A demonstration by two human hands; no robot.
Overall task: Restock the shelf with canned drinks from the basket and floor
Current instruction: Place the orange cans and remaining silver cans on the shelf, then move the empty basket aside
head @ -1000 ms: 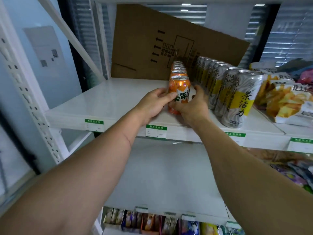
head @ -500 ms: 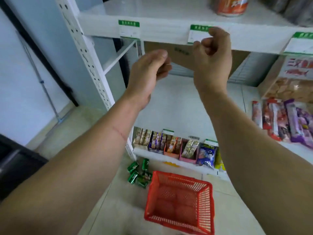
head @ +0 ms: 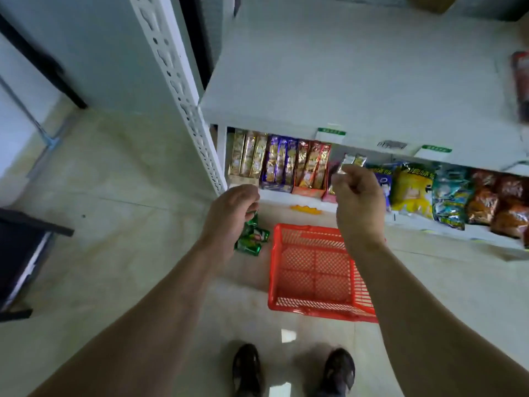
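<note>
Green cans (head: 252, 237) lie tumbled on floor (head: 120, 253) just left of the empty-looking red basket (head: 315, 309), directly below left hand (head: 230, 213), nearer than right hand (head: 359, 202); both grips loosely curled, holding nothing.

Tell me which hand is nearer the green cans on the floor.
Left. The left hand hangs right over the green cans, overlapping them in view. The right hand is off to their right, above the red basket.

You are in a shop. Snack packs (head: 280, 163) fill a white shelf (head: 357, 81) with price tags (head: 330, 133).
</note>
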